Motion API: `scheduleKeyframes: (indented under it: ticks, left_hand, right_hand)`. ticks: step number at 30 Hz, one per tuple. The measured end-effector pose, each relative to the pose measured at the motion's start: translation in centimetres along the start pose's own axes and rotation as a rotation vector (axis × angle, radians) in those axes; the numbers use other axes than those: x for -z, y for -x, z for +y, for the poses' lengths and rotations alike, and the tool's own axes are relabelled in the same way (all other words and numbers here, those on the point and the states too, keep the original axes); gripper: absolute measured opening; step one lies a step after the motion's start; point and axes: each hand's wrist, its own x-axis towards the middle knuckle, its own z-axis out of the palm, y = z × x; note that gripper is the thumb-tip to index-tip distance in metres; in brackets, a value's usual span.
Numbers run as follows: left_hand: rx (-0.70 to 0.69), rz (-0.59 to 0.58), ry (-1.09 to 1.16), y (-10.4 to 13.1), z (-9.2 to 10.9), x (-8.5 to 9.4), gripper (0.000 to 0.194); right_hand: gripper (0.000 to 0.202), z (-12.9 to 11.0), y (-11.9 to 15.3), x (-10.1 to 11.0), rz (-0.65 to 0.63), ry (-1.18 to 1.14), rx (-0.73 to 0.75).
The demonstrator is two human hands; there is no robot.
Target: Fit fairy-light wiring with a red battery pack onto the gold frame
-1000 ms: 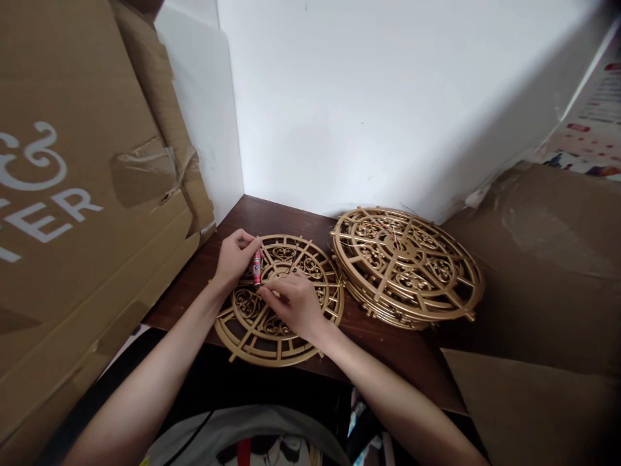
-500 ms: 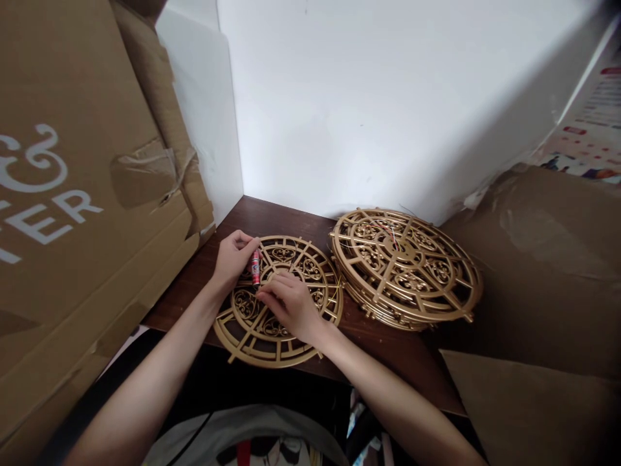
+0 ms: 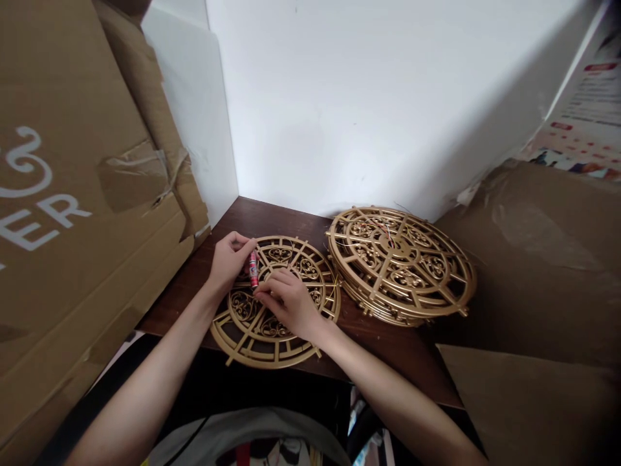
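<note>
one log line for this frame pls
left hand: holds small red tube | right hand: fingertips on gold filigree disc | stack of gold discs: beside, right

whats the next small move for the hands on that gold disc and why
Probably bring the small red tube down onto the middle of the gold fretwork disc. The left hand pinches the tube upright just above the disc, and the right hand presses on the disc's centre beside the tube's lower end, steadying it. The stack of gold discs lies untouched to the right.
</note>
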Motion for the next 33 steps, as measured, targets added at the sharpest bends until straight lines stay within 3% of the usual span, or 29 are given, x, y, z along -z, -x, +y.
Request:
scheduleKeyframes:
  ticks: [13,25,28,33]
  left_hand:
    - [-0.004,-0.001,-0.012,0.1,0.1,0.1,0.022]
    - [0.011,0.005,-0.015,0.0,0.1,0.0,0.021]
    - [0.004,0.01,-0.014,-0.1,0.0,0.0,0.019]
    - [-0.01,-0.004,-0.025,0.0,-0.2,0.1,0.021]
  right_hand:
    - [0.018,0.7,-0.2,1.0,-0.186,0.156,0.132]
    - [0.014,0.4,-0.1,1.1,-0.183,0.164,0.032]
    - [0.012,0.3,-0.2,1.1,-0.155,0.139,0.015]
    - [0.01,0.4,-0.3,1.2,0.043,-0.046,-0.08]
